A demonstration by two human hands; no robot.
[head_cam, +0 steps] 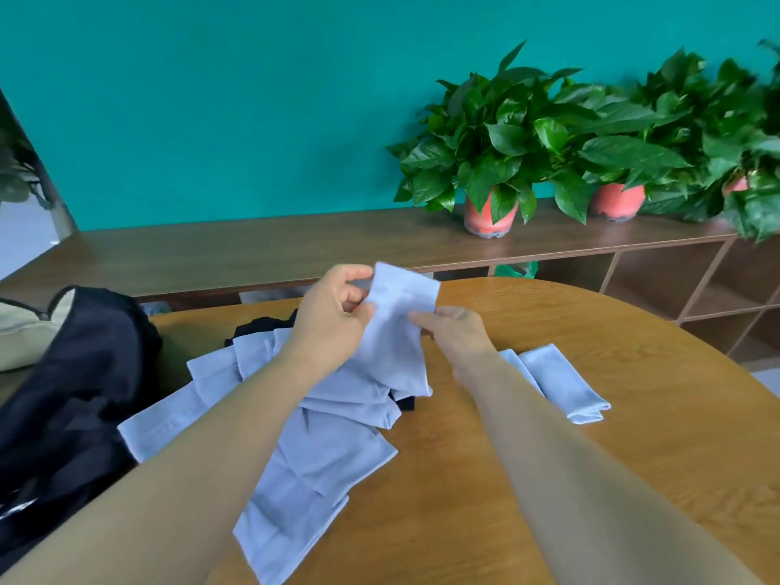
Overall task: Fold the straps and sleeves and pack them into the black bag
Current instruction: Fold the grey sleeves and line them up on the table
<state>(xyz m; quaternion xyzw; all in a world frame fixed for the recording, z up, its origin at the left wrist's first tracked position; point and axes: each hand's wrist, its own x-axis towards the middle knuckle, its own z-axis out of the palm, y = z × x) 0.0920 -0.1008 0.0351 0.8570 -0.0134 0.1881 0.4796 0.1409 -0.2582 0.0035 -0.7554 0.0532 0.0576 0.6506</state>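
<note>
Head camera looks down on a pale blue sleeve (399,331) held up above the table (591,479), its lower end trailing onto the heap below. The left hand (333,314) pinches the sleeve's upper left edge, its fingers curled round the cloth. The right hand (458,331) pinches the sleeve's right edge at mid-height between thumb and fingertips.

Under the held piece lies a loose pile of pale blue sleeves (304,449), overlapping and unfolded, spread from the table's middle toward the near edge. Dark cloth (261,325) shows at the pile's far side, and another dark bit (407,404) peeks out just below the hanging end; whether these are straps I cannot tell. To the right of the right forearm, a folded pale blue piece (563,388) lies flat on the wood, apart from the pile.

The black bag (71,373) slumps at the table's left edge, touching the pile's left side, with a beige item (21,331) behind it. Beyond the table runs a low wooden shelf (253,251) against a teal wall (211,99), bearing potted plants (491,141) in reddish pots.
</note>
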